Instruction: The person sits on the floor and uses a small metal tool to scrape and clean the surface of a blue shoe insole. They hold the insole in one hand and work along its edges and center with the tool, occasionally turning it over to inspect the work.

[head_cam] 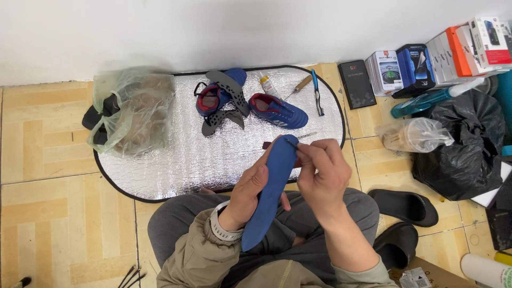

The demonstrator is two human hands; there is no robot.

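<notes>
Both hands work on a long blue foam insole [269, 197] over the lap.
Left hand [250, 192] cradles its underside steady; right hand [320, 170] pinches the far tip, near the silver foil mat [176, 160].

tan tiled floor [48, 202] carries silver oval mat [176, 160]; on mat: blue shoes [277, 111], glue bottle [268, 85], awl [298, 86]. boxes [426, 64] at 2 o'clock, black slippers [402, 207] at 4.
</notes>
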